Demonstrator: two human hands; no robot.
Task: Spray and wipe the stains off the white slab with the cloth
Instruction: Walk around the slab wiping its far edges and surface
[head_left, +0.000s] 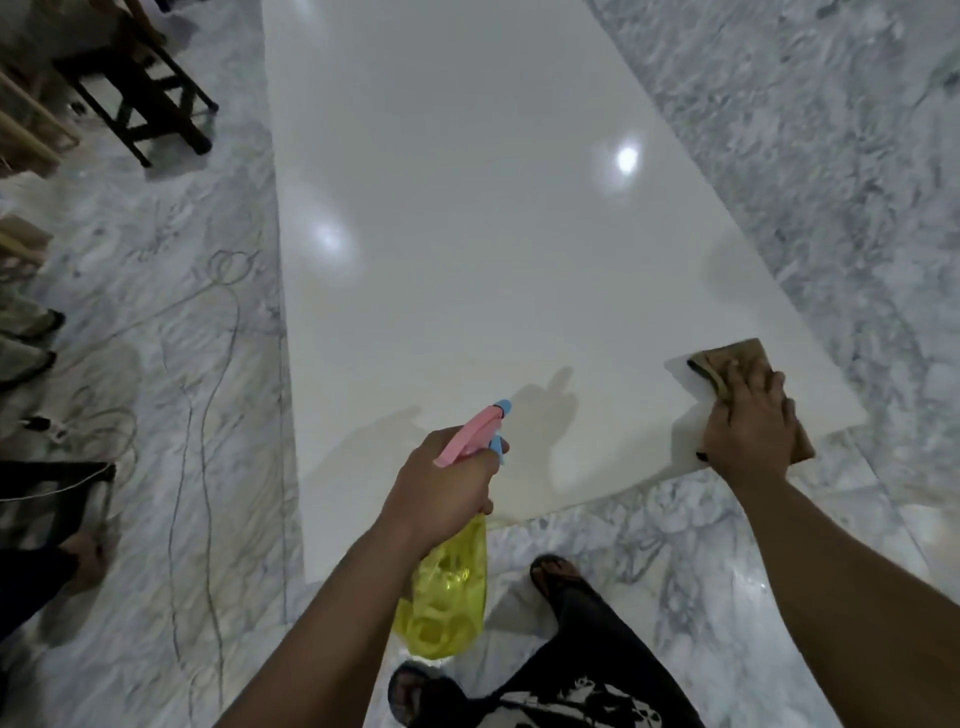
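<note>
A long glossy white slab (467, 234) lies flat on the marble floor and runs away from me. My left hand (441, 480) grips a yellow spray bottle (447, 597) with a pink and blue head (478, 431), its nozzle aimed over the slab's near end. At the near right corner of the slab, my right hand (748, 421) presses a brown cloth (727, 361) flat against the surface. Faint yellowish staining (519, 499) shows along the near edge.
Grey-veined marble floor (831, 182) surrounds the slab. Cables (208, 364) and a power strip (47, 426) lie on the left. A dark wooden stool (140, 104) stands at the far left. My sandalled feet (556, 571) are just before the slab's near edge. Another person's foot (83, 556) is at the left.
</note>
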